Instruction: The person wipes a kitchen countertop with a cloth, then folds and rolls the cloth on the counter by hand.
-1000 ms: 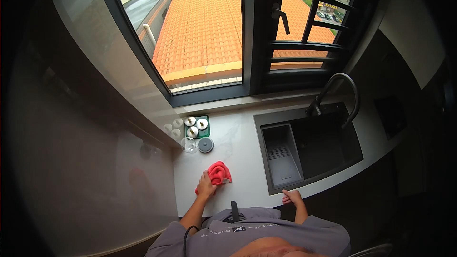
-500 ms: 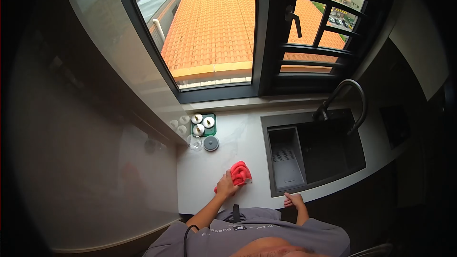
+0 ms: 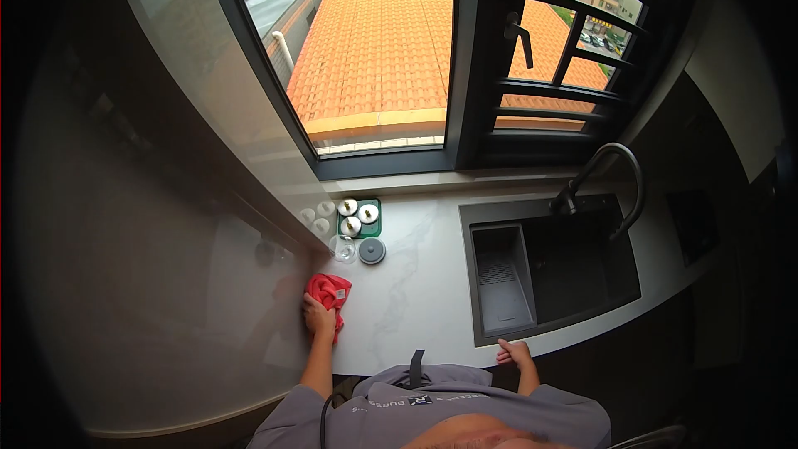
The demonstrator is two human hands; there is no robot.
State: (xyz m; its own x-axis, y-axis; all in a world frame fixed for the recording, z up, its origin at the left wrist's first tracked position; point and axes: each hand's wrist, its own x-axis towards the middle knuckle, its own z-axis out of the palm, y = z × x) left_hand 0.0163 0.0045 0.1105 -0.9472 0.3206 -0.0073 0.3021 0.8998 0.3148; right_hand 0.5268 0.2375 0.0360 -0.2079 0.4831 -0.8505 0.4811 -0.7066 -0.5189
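My left hand (image 3: 317, 316) is closed on a crumpled red cloth (image 3: 328, 289) with a small pale tag. The cloth lies on the white countertop (image 3: 407, 291), against the glossy wall panel at the left. Near the counter's front edge, just below the sink (image 3: 544, 334), is my right hand (image 3: 514, 353). It holds nothing that I can see; its fingers are loosely bent and partly apart. Beyond the cloth stand a round grey lid with a knob (image 3: 372, 251) and a clear glass item (image 3: 342, 249).
At the back left, a green tray (image 3: 374, 227) bears several white-topped jars with gold knobs. A curved dark faucet (image 3: 638, 179) rises behind the sink. The tall glossy panel (image 3: 208, 283) bounds the counter on the left, and a dark-framed window (image 3: 382, 165) stands behind.
My left hand has moved the red cloth leftward across the counter, from the middle to the wall panel. My right hand has stayed by the sink's front edge.
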